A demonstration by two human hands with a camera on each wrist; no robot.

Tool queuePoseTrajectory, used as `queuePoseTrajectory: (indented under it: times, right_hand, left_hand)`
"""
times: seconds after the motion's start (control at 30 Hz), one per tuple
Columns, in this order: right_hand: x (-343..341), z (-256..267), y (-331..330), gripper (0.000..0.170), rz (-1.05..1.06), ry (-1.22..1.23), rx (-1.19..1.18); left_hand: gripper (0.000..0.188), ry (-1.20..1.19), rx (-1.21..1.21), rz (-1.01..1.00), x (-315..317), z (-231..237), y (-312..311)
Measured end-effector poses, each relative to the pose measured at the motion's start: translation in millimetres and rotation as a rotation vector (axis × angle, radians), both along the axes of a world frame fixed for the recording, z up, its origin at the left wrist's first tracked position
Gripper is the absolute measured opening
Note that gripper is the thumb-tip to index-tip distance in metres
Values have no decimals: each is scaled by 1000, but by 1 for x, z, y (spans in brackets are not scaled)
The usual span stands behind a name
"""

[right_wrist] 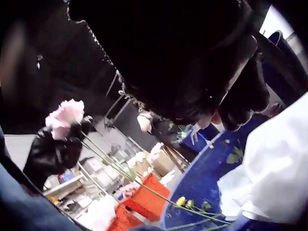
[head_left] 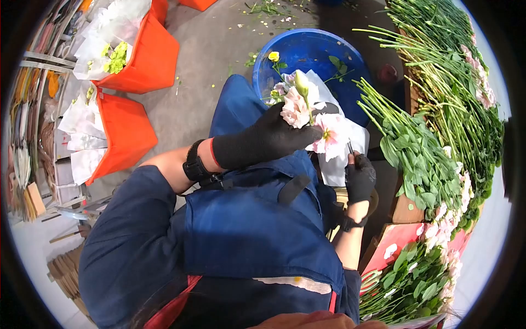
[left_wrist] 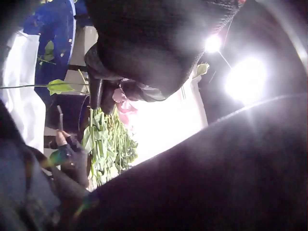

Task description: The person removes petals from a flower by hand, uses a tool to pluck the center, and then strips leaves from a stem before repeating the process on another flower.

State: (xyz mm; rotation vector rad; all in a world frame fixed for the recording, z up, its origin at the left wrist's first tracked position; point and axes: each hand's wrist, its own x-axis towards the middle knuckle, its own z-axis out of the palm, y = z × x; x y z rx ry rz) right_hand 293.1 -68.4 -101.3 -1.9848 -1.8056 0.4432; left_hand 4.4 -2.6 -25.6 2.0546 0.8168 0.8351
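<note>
Left grip [head_left: 268,134] is closed around pink flowers [head_left: 330,137] high at the neck, likely to steady them; right grip [head_left: 360,178], nearby, curls around a slim tool [left_wrist: 60,118].

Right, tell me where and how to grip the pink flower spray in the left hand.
Take the pink flower spray by its stem, probably just below the left hand, coming from the person's right: ruffled blooms spread at the top, while the slim stem slopes exposed toward the blue tub.
</note>
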Motion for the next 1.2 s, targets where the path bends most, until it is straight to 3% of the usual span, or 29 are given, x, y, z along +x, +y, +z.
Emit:
queuePoseTrajectory:
  times: [0.1, 0.27, 0.3, 0.37, 0.47, 0.53, 0.63, 0.67, 0.73, 0.8, 0.9, 0.97, 1.03, 1.07, 1.1, 1.17, 1.2]
  right_hand:
    - [-4, 33, -6, 20, -71, 310, 15]
    - [-28, 78, -24, 17, -103, 378, 189]
    - [-34, 89, -29, 17, -107, 370, 257]
    - [-55, 127, -42, 17, -199, 619, 138]
    - [-71, 147, -49, 17, -118, 595, 143]
    - [-76, 144, -46, 17, -32, 526, 170]
    - [-73, 104, -26, 16, -63, 399, 237]
    - [-71, 91, -22, 16, -142, 566, 101]
    - [-44, 15, -12, 19, -192, 657, 109]
    - [-24, -55, -7, 19, -178, 551, 148]
    - [-3, -145, -2, 15, -113, 407, 38]
    - [2, -177, 5, 14, 233, 55, 317]
    - [-15, -178, 10, 13, 145, 67, 199]
    - [-29, -165, 11, 21, -71, 198, 87]
    - [-26, -174, 13, 21, -157, 303, 50]
    - [-15, -207, 18, 21, -316, 516, -27]
    - [-23, -189, 17, 19, -338, 718, -34]
  left_hand:
    - [43, -182, -310, -48, 2, 13, 0]
    - [41, -315, -492, -53, -3, 33, -7]
    - [38, -371, -486, -46, -3, 30, -7]
    - [33, -480, -477, -35, -3, 23, -8]
    - [28, -173, -324, 1, -15, 30, -3]
    - [27, -190, -182, -7, -21, 20, 0]
    - [25, -156, -119, 30, -27, 16, 5]
    - [24, -135, -126, 49, -30, 15, 7]
    - [24, -56, 192, 70, -37, -3, 13]
    - [25, -65, 164, 83, -44, -4, 12]
    - [30, -402, -421, 36, -48, 10, 6]
    - [38, -873, -854, -36, -52, 0, 6]
    - [38, -853, -881, -33, -61, -3, 7]
    - [38, -843, -863, -16, -64, -4, 7]
    - [37, -833, -843, 4, -68, -6, 7]
    - [37, -546, -721, 46, -80, -9, 9]
    - [37, -491, -828, 64, -84, -5, 9]
